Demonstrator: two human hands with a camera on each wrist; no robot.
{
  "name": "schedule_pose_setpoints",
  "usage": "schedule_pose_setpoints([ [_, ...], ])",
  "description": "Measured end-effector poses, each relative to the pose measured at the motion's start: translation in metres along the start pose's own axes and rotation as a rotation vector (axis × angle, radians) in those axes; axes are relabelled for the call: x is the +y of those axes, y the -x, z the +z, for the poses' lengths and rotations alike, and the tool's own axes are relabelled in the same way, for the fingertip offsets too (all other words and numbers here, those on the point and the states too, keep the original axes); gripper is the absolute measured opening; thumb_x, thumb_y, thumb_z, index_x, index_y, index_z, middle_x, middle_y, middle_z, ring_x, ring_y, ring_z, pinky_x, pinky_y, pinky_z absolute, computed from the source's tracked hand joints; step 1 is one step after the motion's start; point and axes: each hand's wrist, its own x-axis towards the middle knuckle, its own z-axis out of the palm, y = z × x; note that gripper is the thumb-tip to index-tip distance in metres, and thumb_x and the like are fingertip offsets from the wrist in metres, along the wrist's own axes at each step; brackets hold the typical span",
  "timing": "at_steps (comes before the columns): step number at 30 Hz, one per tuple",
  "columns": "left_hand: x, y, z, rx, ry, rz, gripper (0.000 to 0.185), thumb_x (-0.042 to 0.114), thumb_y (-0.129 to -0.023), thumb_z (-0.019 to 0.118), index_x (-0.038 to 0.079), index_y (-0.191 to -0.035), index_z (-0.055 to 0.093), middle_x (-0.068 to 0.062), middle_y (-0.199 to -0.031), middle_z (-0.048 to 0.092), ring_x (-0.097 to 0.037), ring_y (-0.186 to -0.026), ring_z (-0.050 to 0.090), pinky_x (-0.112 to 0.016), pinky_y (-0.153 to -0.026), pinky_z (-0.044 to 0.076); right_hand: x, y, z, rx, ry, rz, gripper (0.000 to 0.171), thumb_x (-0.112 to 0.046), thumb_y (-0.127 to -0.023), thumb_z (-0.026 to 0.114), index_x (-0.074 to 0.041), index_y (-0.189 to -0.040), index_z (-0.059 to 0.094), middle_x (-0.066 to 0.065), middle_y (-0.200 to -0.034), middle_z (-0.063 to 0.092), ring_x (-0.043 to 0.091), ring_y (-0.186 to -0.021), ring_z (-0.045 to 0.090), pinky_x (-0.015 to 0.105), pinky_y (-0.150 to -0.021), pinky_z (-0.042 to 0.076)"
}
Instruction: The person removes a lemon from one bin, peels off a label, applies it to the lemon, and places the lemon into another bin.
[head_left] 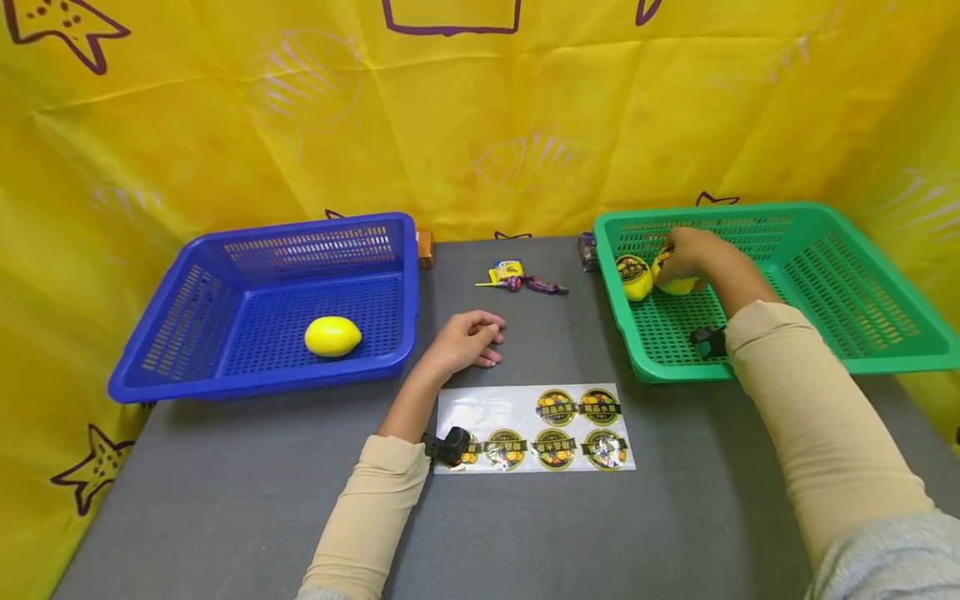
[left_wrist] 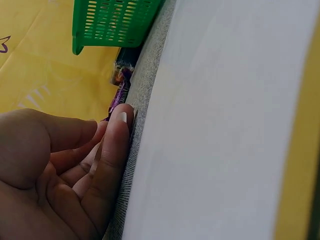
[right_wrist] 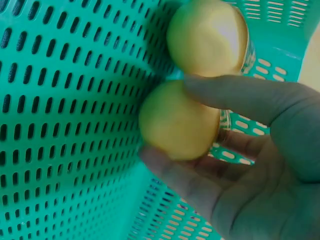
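My right hand (head_left: 697, 254) reaches into the green basket (head_left: 892, 362) and grips a lemon (right_wrist: 175, 122) between thumb and fingers, low in the basket. A second lemon (head_left: 637, 287) with a round black-and-gold sticker lies right beside it. The held lemon also bears a dark label, partly covered by the fingers. On the grey table, my left hand (head_left: 467, 343) rests with loosely bent fingers and holds nothing. It lies just beyond a white sticker sheet (head_left: 487, 408) with several round stickers on it, and the left wrist passes over the sheet's left end.
A blue basket (head_left: 262, 387) at left holds one plain lemon (head_left: 333, 337). Between the baskets, wrapped sweets (head_left: 546, 287) and a lollipop (head_left: 513, 284) lie toward the back. Small boxes, one orange-brown (head_left: 425, 248), stand by the baskets. A yellow cloth (head_left: 480, 108) hangs behind.
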Motion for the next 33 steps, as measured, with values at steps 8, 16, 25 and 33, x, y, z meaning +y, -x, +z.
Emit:
schedule_pose_setpoints([
  [8,0.000,0.001,-0.001,0.001,-0.031,0.008,0.025,0.005,-0.104,0.051,-0.006,-0.124,0.061,-0.019,-0.102,0.066,-0.018,-0.071,0.069,-0.029,-0.064,0.059,-0.001,0.004,0.000,-0.035,-0.029,-0.015,0.074,-0.001,-0.086,0.069,0.020,-0.135,0.018,0.039,-0.121,0.036,0.053,-0.107,0.051,0.055,-0.086,0.053],
  [16,0.000,0.002,0.000,0.005,-0.036,0.014,0.026,0.002,-0.101,0.052,-0.006,-0.124,0.061,-0.020,-0.103,0.068,-0.019,-0.072,0.069,-0.030,-0.065,0.059,-0.002,0.006,-0.002,-0.027,0.045,-0.027,0.074,-0.009,-0.086,0.074,0.019,-0.132,0.024,0.039,-0.123,0.038,0.055,-0.107,0.052,0.059,-0.090,0.050],
  [25,0.006,0.006,0.000,0.021,-0.097,-0.001,0.026,0.004,-0.101,0.056,-0.005,-0.124,0.062,-0.018,-0.101,0.068,-0.020,-0.073,0.069,-0.031,-0.066,0.059,-0.019,0.044,-0.032,0.000,0.237,-0.124,0.074,-0.017,-0.095,0.066,0.016,-0.146,0.025,0.046,-0.139,0.033,0.058,-0.113,0.049,0.062,-0.089,0.046],
  [33,0.052,0.040,-0.002,-0.093,-0.376,0.209,0.035,0.016,-0.101,0.060,0.005,-0.134,0.060,-0.013,-0.120,0.066,-0.023,-0.086,0.068,-0.032,-0.072,0.055,-0.044,0.109,0.026,0.179,0.221,-0.373,0.063,-0.029,-0.102,0.060,0.007,-0.147,0.037,0.034,-0.142,0.045,0.052,-0.125,0.046,0.066,-0.099,0.038],
])
